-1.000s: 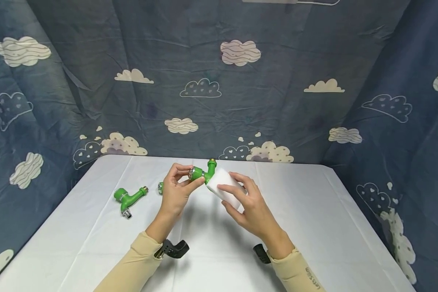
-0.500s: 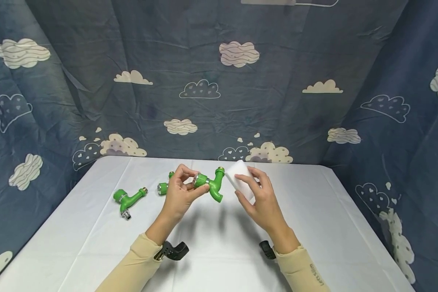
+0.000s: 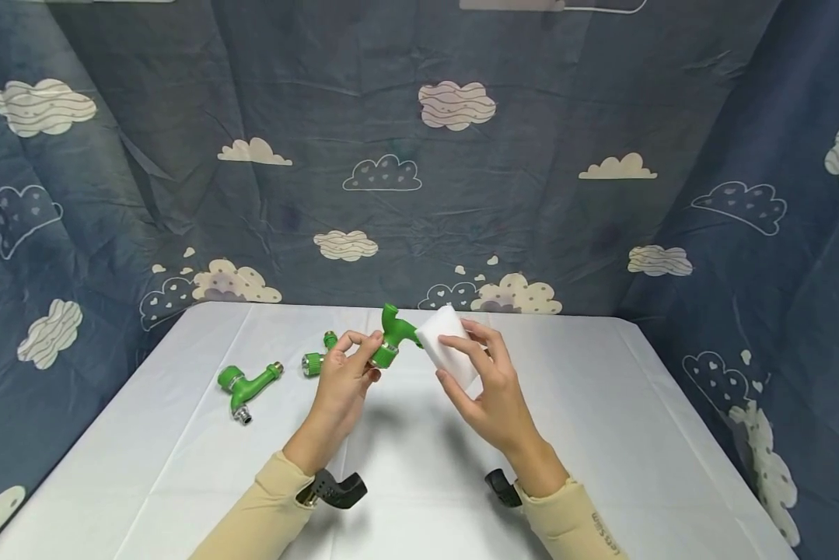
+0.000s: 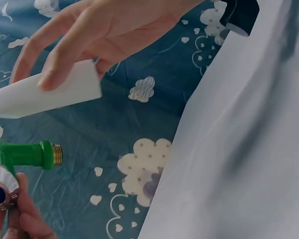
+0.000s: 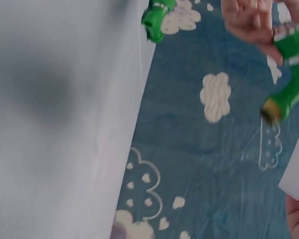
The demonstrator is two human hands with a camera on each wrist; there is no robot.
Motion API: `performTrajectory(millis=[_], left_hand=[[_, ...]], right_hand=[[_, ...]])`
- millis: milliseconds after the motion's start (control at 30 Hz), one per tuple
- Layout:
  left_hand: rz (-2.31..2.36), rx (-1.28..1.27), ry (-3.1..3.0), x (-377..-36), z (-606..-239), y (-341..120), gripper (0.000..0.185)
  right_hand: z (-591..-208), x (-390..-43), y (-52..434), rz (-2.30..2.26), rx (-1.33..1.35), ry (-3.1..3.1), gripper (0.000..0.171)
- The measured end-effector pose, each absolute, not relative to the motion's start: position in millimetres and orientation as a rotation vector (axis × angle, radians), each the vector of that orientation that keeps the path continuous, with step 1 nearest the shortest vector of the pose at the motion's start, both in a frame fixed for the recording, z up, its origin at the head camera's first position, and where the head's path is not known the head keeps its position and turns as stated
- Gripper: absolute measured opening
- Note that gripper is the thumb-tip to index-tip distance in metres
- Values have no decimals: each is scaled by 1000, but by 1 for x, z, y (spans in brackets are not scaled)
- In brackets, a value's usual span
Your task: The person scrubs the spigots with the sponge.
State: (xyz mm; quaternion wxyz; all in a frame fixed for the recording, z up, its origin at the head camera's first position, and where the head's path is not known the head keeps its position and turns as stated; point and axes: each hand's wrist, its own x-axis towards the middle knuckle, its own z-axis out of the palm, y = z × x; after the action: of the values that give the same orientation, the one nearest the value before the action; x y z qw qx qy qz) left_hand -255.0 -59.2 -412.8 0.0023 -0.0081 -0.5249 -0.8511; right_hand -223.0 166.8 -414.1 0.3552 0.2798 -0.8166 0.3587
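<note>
1. Head view: left hand (image 3: 342,377) pinches the green faucet (image 3: 391,338) at its ribbed collar end, fingertips curled round it, held up above the table (image 3: 601,404) near mid-field.
2. Right hand (image 3: 485,389) grips the white sponge block (image 3: 443,350), thumb on the near face and fingers wrapped over the far side.
3. Key relation: sponge sits just right of the faucet, its left corner touching or almost touching the faucet body; I can't tell which from this view.
4. Faucet long axis runs from the collar at the left fingers up and away toward the backdrop, with a side branch pointing right at the sponge. Left wrist view shows the threaded brass tip (image 4: 57,154) just below the sponge (image 4: 45,94), with a gap between them.
5. Right hand is the nearer one for closing that gap; left only needs to hold the faucet steady.
6. Room: open tablecloth below and to the right of both hands. Two spare green faucets lie on the table to the left, one (image 3: 247,381) well apart and one (image 3: 317,359) just behind the left hand.
7. Table edges and blue cloud-print curtain (image 3: 419,155) are well clear of both hands.
</note>
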Motion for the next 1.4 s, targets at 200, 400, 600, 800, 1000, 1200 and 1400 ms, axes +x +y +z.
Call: performTrajectory(millis=[200,400,600,800,1000,1200,1400], left_hand=[[-2718,-155,-1761,-245,-412,-49,5],[-2693,-205,-1845,-243,-414,-51,32],[-2670,-241,-1861,-243,-413,-58,29],[-2683,-344,-1879,-245,-413,-59,29],[-2718,-410,-1804,-245,-407,-62,31],[-2638,-341,-1822,-248,-405,-64,28],[-2649,-249,-1896,-250,-409,-62,24]], right_hand=[[-413,-215,152,798,742,-2118,46],[-417,-213,149,731,731,-2113,47],[-419,-221,155,709,700,-2119,51],[-424,-229,173,776,558,-2155,49],[-426,-235,189,844,428,-2263,46],[-420,-235,196,1040,351,-2261,47],[-403,-222,182,1070,487,-2182,53]])
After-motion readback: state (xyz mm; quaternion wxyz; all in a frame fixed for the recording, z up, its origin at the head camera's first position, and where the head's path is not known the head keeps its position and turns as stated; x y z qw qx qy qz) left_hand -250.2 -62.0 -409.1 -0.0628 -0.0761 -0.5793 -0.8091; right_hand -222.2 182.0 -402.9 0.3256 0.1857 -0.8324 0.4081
